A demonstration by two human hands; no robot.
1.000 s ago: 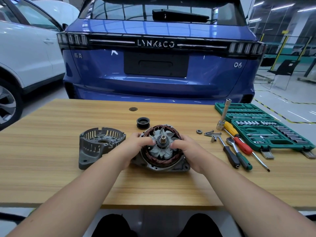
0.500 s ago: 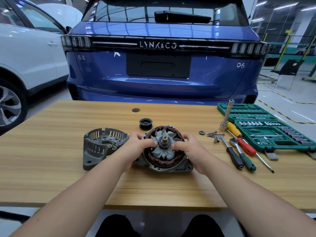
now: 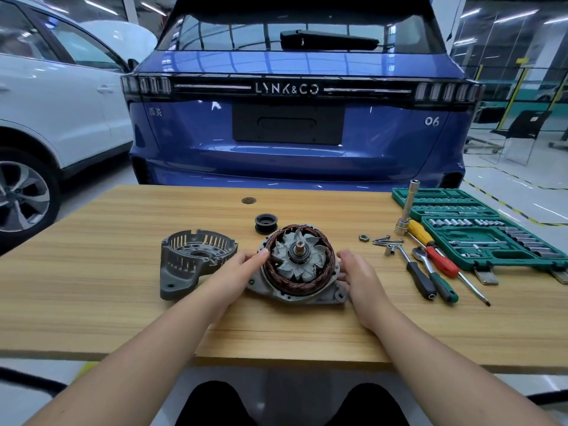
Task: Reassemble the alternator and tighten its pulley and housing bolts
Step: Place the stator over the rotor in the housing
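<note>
Alternator (image 3: 299, 265) between both hands, fingers resting on its sides, green case (image 3: 479, 259) holding sockets (image 3: 455, 222).

Pulley (image 3: 266, 223) behind stator assembly (image 3: 299, 264)

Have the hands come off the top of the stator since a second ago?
Yes. Both hands have slid outward off the copper winding: left hand now at its left rim, right hand at its right side, against the unmoved shaft.
</note>
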